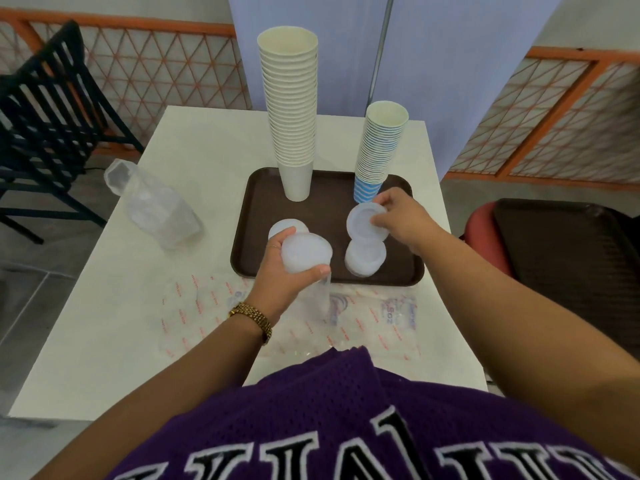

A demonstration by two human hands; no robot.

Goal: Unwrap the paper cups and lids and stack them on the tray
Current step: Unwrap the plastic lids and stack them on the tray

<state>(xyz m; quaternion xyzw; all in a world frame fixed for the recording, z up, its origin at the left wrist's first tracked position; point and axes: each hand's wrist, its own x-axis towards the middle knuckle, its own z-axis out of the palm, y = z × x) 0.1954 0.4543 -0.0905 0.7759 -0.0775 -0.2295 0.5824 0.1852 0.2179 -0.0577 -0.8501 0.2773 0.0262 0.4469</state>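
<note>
On the brown tray point(325, 209), two cup stacks point(294, 109) stand behind a short lid pile point(365, 258). The right hand point(398, 216) has its grip pinched on one lid point(363, 220) just above that pile. The left hand point(280, 271) has its grip clamped around a wrapped lid sleeve point(306, 254) over the tray's near-left edge.

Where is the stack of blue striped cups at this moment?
In the head view, the stack of blue striped cups stands on the brown tray's far right corner, right of the taller white cup stack.

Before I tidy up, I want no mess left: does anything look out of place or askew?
Yes. Empty wrappers lie loose on the table in front of the tray, and a clear bag lies on its side to the left. The white cup stack leans slightly. Nothing looks spilled or damaged.
</note>
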